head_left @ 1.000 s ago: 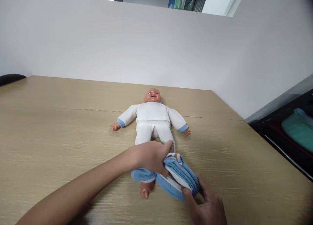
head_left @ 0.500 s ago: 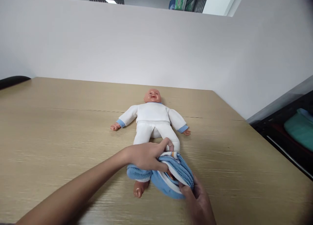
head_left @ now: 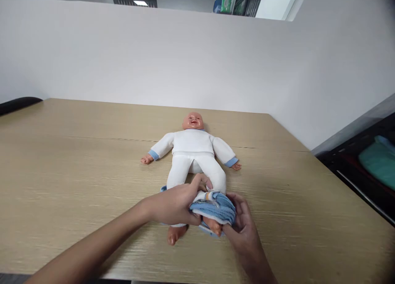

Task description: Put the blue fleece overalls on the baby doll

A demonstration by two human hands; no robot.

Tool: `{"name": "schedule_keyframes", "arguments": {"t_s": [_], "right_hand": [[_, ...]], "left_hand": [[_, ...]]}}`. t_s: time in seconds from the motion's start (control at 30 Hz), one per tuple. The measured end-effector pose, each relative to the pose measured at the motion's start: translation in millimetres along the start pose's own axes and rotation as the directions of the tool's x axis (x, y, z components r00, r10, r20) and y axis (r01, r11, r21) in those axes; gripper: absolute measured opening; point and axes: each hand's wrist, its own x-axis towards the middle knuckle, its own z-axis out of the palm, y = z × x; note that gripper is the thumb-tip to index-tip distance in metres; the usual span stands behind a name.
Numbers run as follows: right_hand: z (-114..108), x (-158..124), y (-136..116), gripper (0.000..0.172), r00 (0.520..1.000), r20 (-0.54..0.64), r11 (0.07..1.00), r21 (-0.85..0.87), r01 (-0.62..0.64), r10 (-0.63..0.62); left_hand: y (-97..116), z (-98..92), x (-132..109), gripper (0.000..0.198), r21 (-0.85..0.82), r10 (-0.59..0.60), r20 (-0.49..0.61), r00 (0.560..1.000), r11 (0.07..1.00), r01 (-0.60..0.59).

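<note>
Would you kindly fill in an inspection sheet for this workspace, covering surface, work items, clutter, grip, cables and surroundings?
Surface: wood-look tabletop, with a seam running across it.
Work items: doll in white, lying face up, head away from the person; blue-and-white garment bunched around one lower leg, with the near foot poking out; the other foot is bare too.
Clutter: nothing seen on the visible tabletop beyond the work items.
Grip: left hand and right hand hold the garment from either side.
Cables: nothing seen.
Surroundings: white wall behind; green package beyond its top; teal item at right.
</note>
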Motion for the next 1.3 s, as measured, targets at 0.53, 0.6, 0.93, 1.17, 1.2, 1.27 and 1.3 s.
{"name": "schedule_keyframes", "arguments": {"t_s": [0.53, 0.6, 0.93, 1.17, 1.2, 1.27, 1.3], "right_hand": [[-35.4, 75.3, -82.2, 0.028, 0.723, 0.69, 0.764, -0.482, 0.429, 0.03], [-37.0, 84.1, -83.9, 0.018, 0.709, 0.704, 0.784, -0.454, 0.424, 0.023], [-4.1, 148.6, -61.0, 0.012, 0.714, 0.694, 0.889, -0.263, 0.375, -0.096], [5.8, 140.7, -27.5, 0.013, 0.865, 0.501, 0.97, -0.218, 0.11, 0.014], [6.6, 137.8, -21.1, 0.017, 0.879, 0.473, 0.985, -0.17, 0.016, 0.067], [9.1, 133.3, -10.2, 0.025, 0.894, 0.424, 0.989, -0.076, -0.126, 0.147], [10.6, 132.0, -6.5, 0.029, 0.901, 0.4, 0.985, -0.047, -0.166, 0.171]], "left_hand": [[-28.1, -24.0, -25.6, 0.064, 0.422, 0.312, -0.225, 0.923, 0.885, -0.196], [-35.1, -30.6, -31.3, 0.062, 0.416, 0.268, -0.261, 0.927, 0.898, -0.143], [-65.4, -47.8, -15.2, 0.031, 0.055, 0.165, -0.473, 0.866, 0.986, -0.158], [-104.8, -35.1, -26.6, 0.043, -0.157, 0.093, -0.47, 0.878, 0.97, -0.186], [-107.5, -34.4, -27.8, 0.045, -0.19, 0.076, -0.438, 0.896, 0.966, -0.174], [-109.9, -33.3, -27.0, 0.047, -0.269, -0.009, -0.428, 0.904, 0.956, -0.118], [-109.9, -32.5, -25.5, 0.047, -0.321, -0.069, -0.442, 0.894, 0.943, -0.086]]}}
